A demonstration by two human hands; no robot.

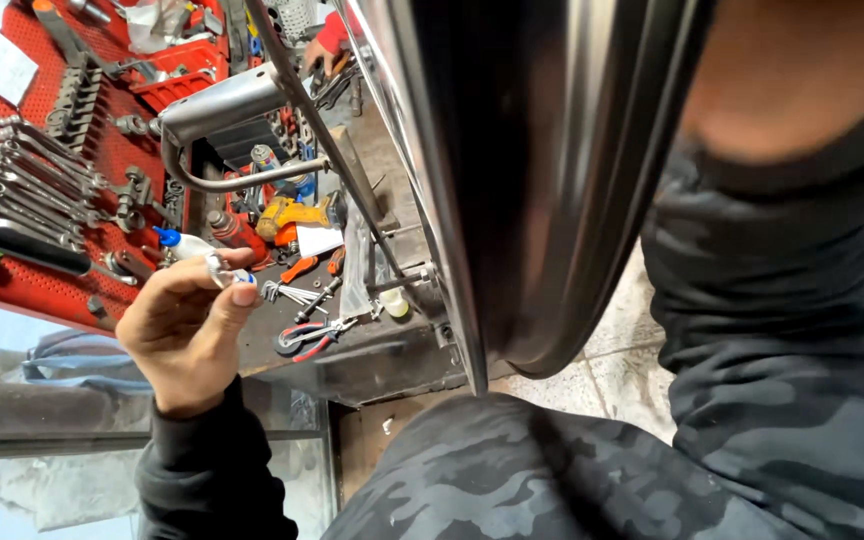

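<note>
My left hand (184, 330) is raised in front of a workbench and pinches a small shiny metal part (220, 270) between thumb and fingertips. Its sleeve is dark camouflage. A large curved, glossy dark metal guard (512, 180) fills the middle of the view, close to the camera. My right arm, in the same camouflage sleeve, reaches up on the right. Only a blurred patch of skin of my right hand or wrist (792, 70) shows at the top right, and its fingers are hidden.
A red pegboard (42, 170) with several wrenches hangs at left. The cluttered bench holds a white bottle with a blue cap (180, 243), a yellow tool (292, 212) and red-handled pliers (307, 338). A grey metal tube frame (232, 100) crosses above. Tiled floor (632, 350) shows below the guard.
</note>
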